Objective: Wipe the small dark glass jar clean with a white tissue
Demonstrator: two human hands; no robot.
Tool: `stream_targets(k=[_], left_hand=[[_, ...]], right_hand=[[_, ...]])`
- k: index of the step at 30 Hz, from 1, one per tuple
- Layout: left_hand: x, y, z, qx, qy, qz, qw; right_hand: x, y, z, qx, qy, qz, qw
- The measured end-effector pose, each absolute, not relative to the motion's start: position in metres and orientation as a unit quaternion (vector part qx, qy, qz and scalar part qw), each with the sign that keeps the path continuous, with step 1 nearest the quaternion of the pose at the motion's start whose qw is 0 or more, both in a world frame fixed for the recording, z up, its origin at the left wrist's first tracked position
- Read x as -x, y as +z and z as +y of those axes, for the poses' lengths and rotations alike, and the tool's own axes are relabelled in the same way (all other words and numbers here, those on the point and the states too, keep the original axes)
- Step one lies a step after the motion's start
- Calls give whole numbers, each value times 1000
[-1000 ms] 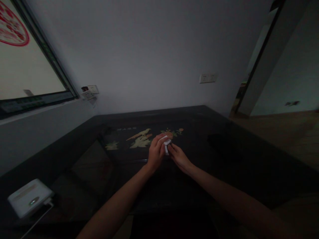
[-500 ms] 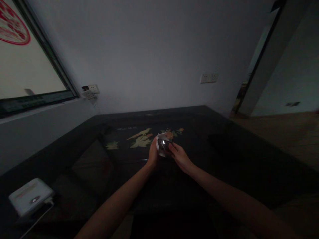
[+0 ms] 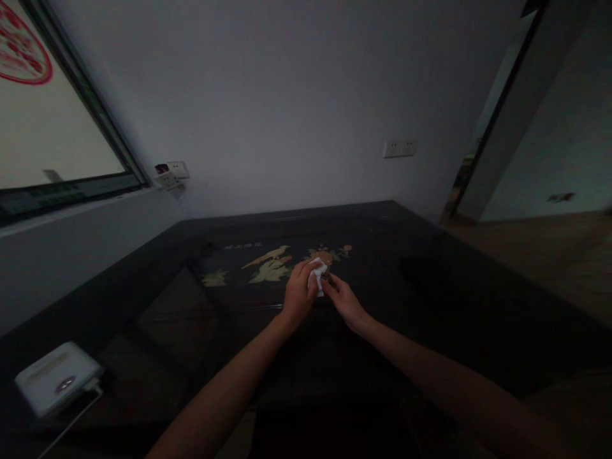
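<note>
My left hand [image 3: 299,290] is closed around a crumpled white tissue [image 3: 317,268], its thumb and fingers folding it over a small shiny thing. That thing looks like a pair of glasses [image 3: 327,278]; only a dark bit of it shows between my hands, and the tissue covers the rest. The fingers of my right hand [image 3: 348,303] pinch it from the right side. Both hands are close together over the dark tabletop [image 3: 306,357], just in front of its inlaid bird and flower picture [image 3: 270,266].
On the left of the table lies a white box-like device [image 3: 57,376] with a white cable [image 3: 71,424]. A dark, flat item [image 3: 430,280] lies on the right, hard to make out. Behind the table is a wall with sockets [image 3: 400,148]; a window [image 3: 57,127] is at left.
My left fingers and thumb have folded the tissue over the shiny lens, which was uncovered before. The right hand stays almost where it was.
</note>
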State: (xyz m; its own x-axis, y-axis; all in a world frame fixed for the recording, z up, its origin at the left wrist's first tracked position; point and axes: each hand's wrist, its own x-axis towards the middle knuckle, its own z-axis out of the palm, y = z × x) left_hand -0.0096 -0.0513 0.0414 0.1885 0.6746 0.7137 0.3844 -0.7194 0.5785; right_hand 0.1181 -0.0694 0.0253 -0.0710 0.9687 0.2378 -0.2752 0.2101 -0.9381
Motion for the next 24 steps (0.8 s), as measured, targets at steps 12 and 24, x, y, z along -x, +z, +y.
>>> stream_targets(k=[12, 24], left_hand=[[-1, 26, -35, -508, 631, 360, 464], [8, 41, -53, -706, 571, 354, 224]], right_hand=[[-119, 27, -70, 328, 581, -467, 580], [-119, 27, -70, 348, 561, -488, 571]])
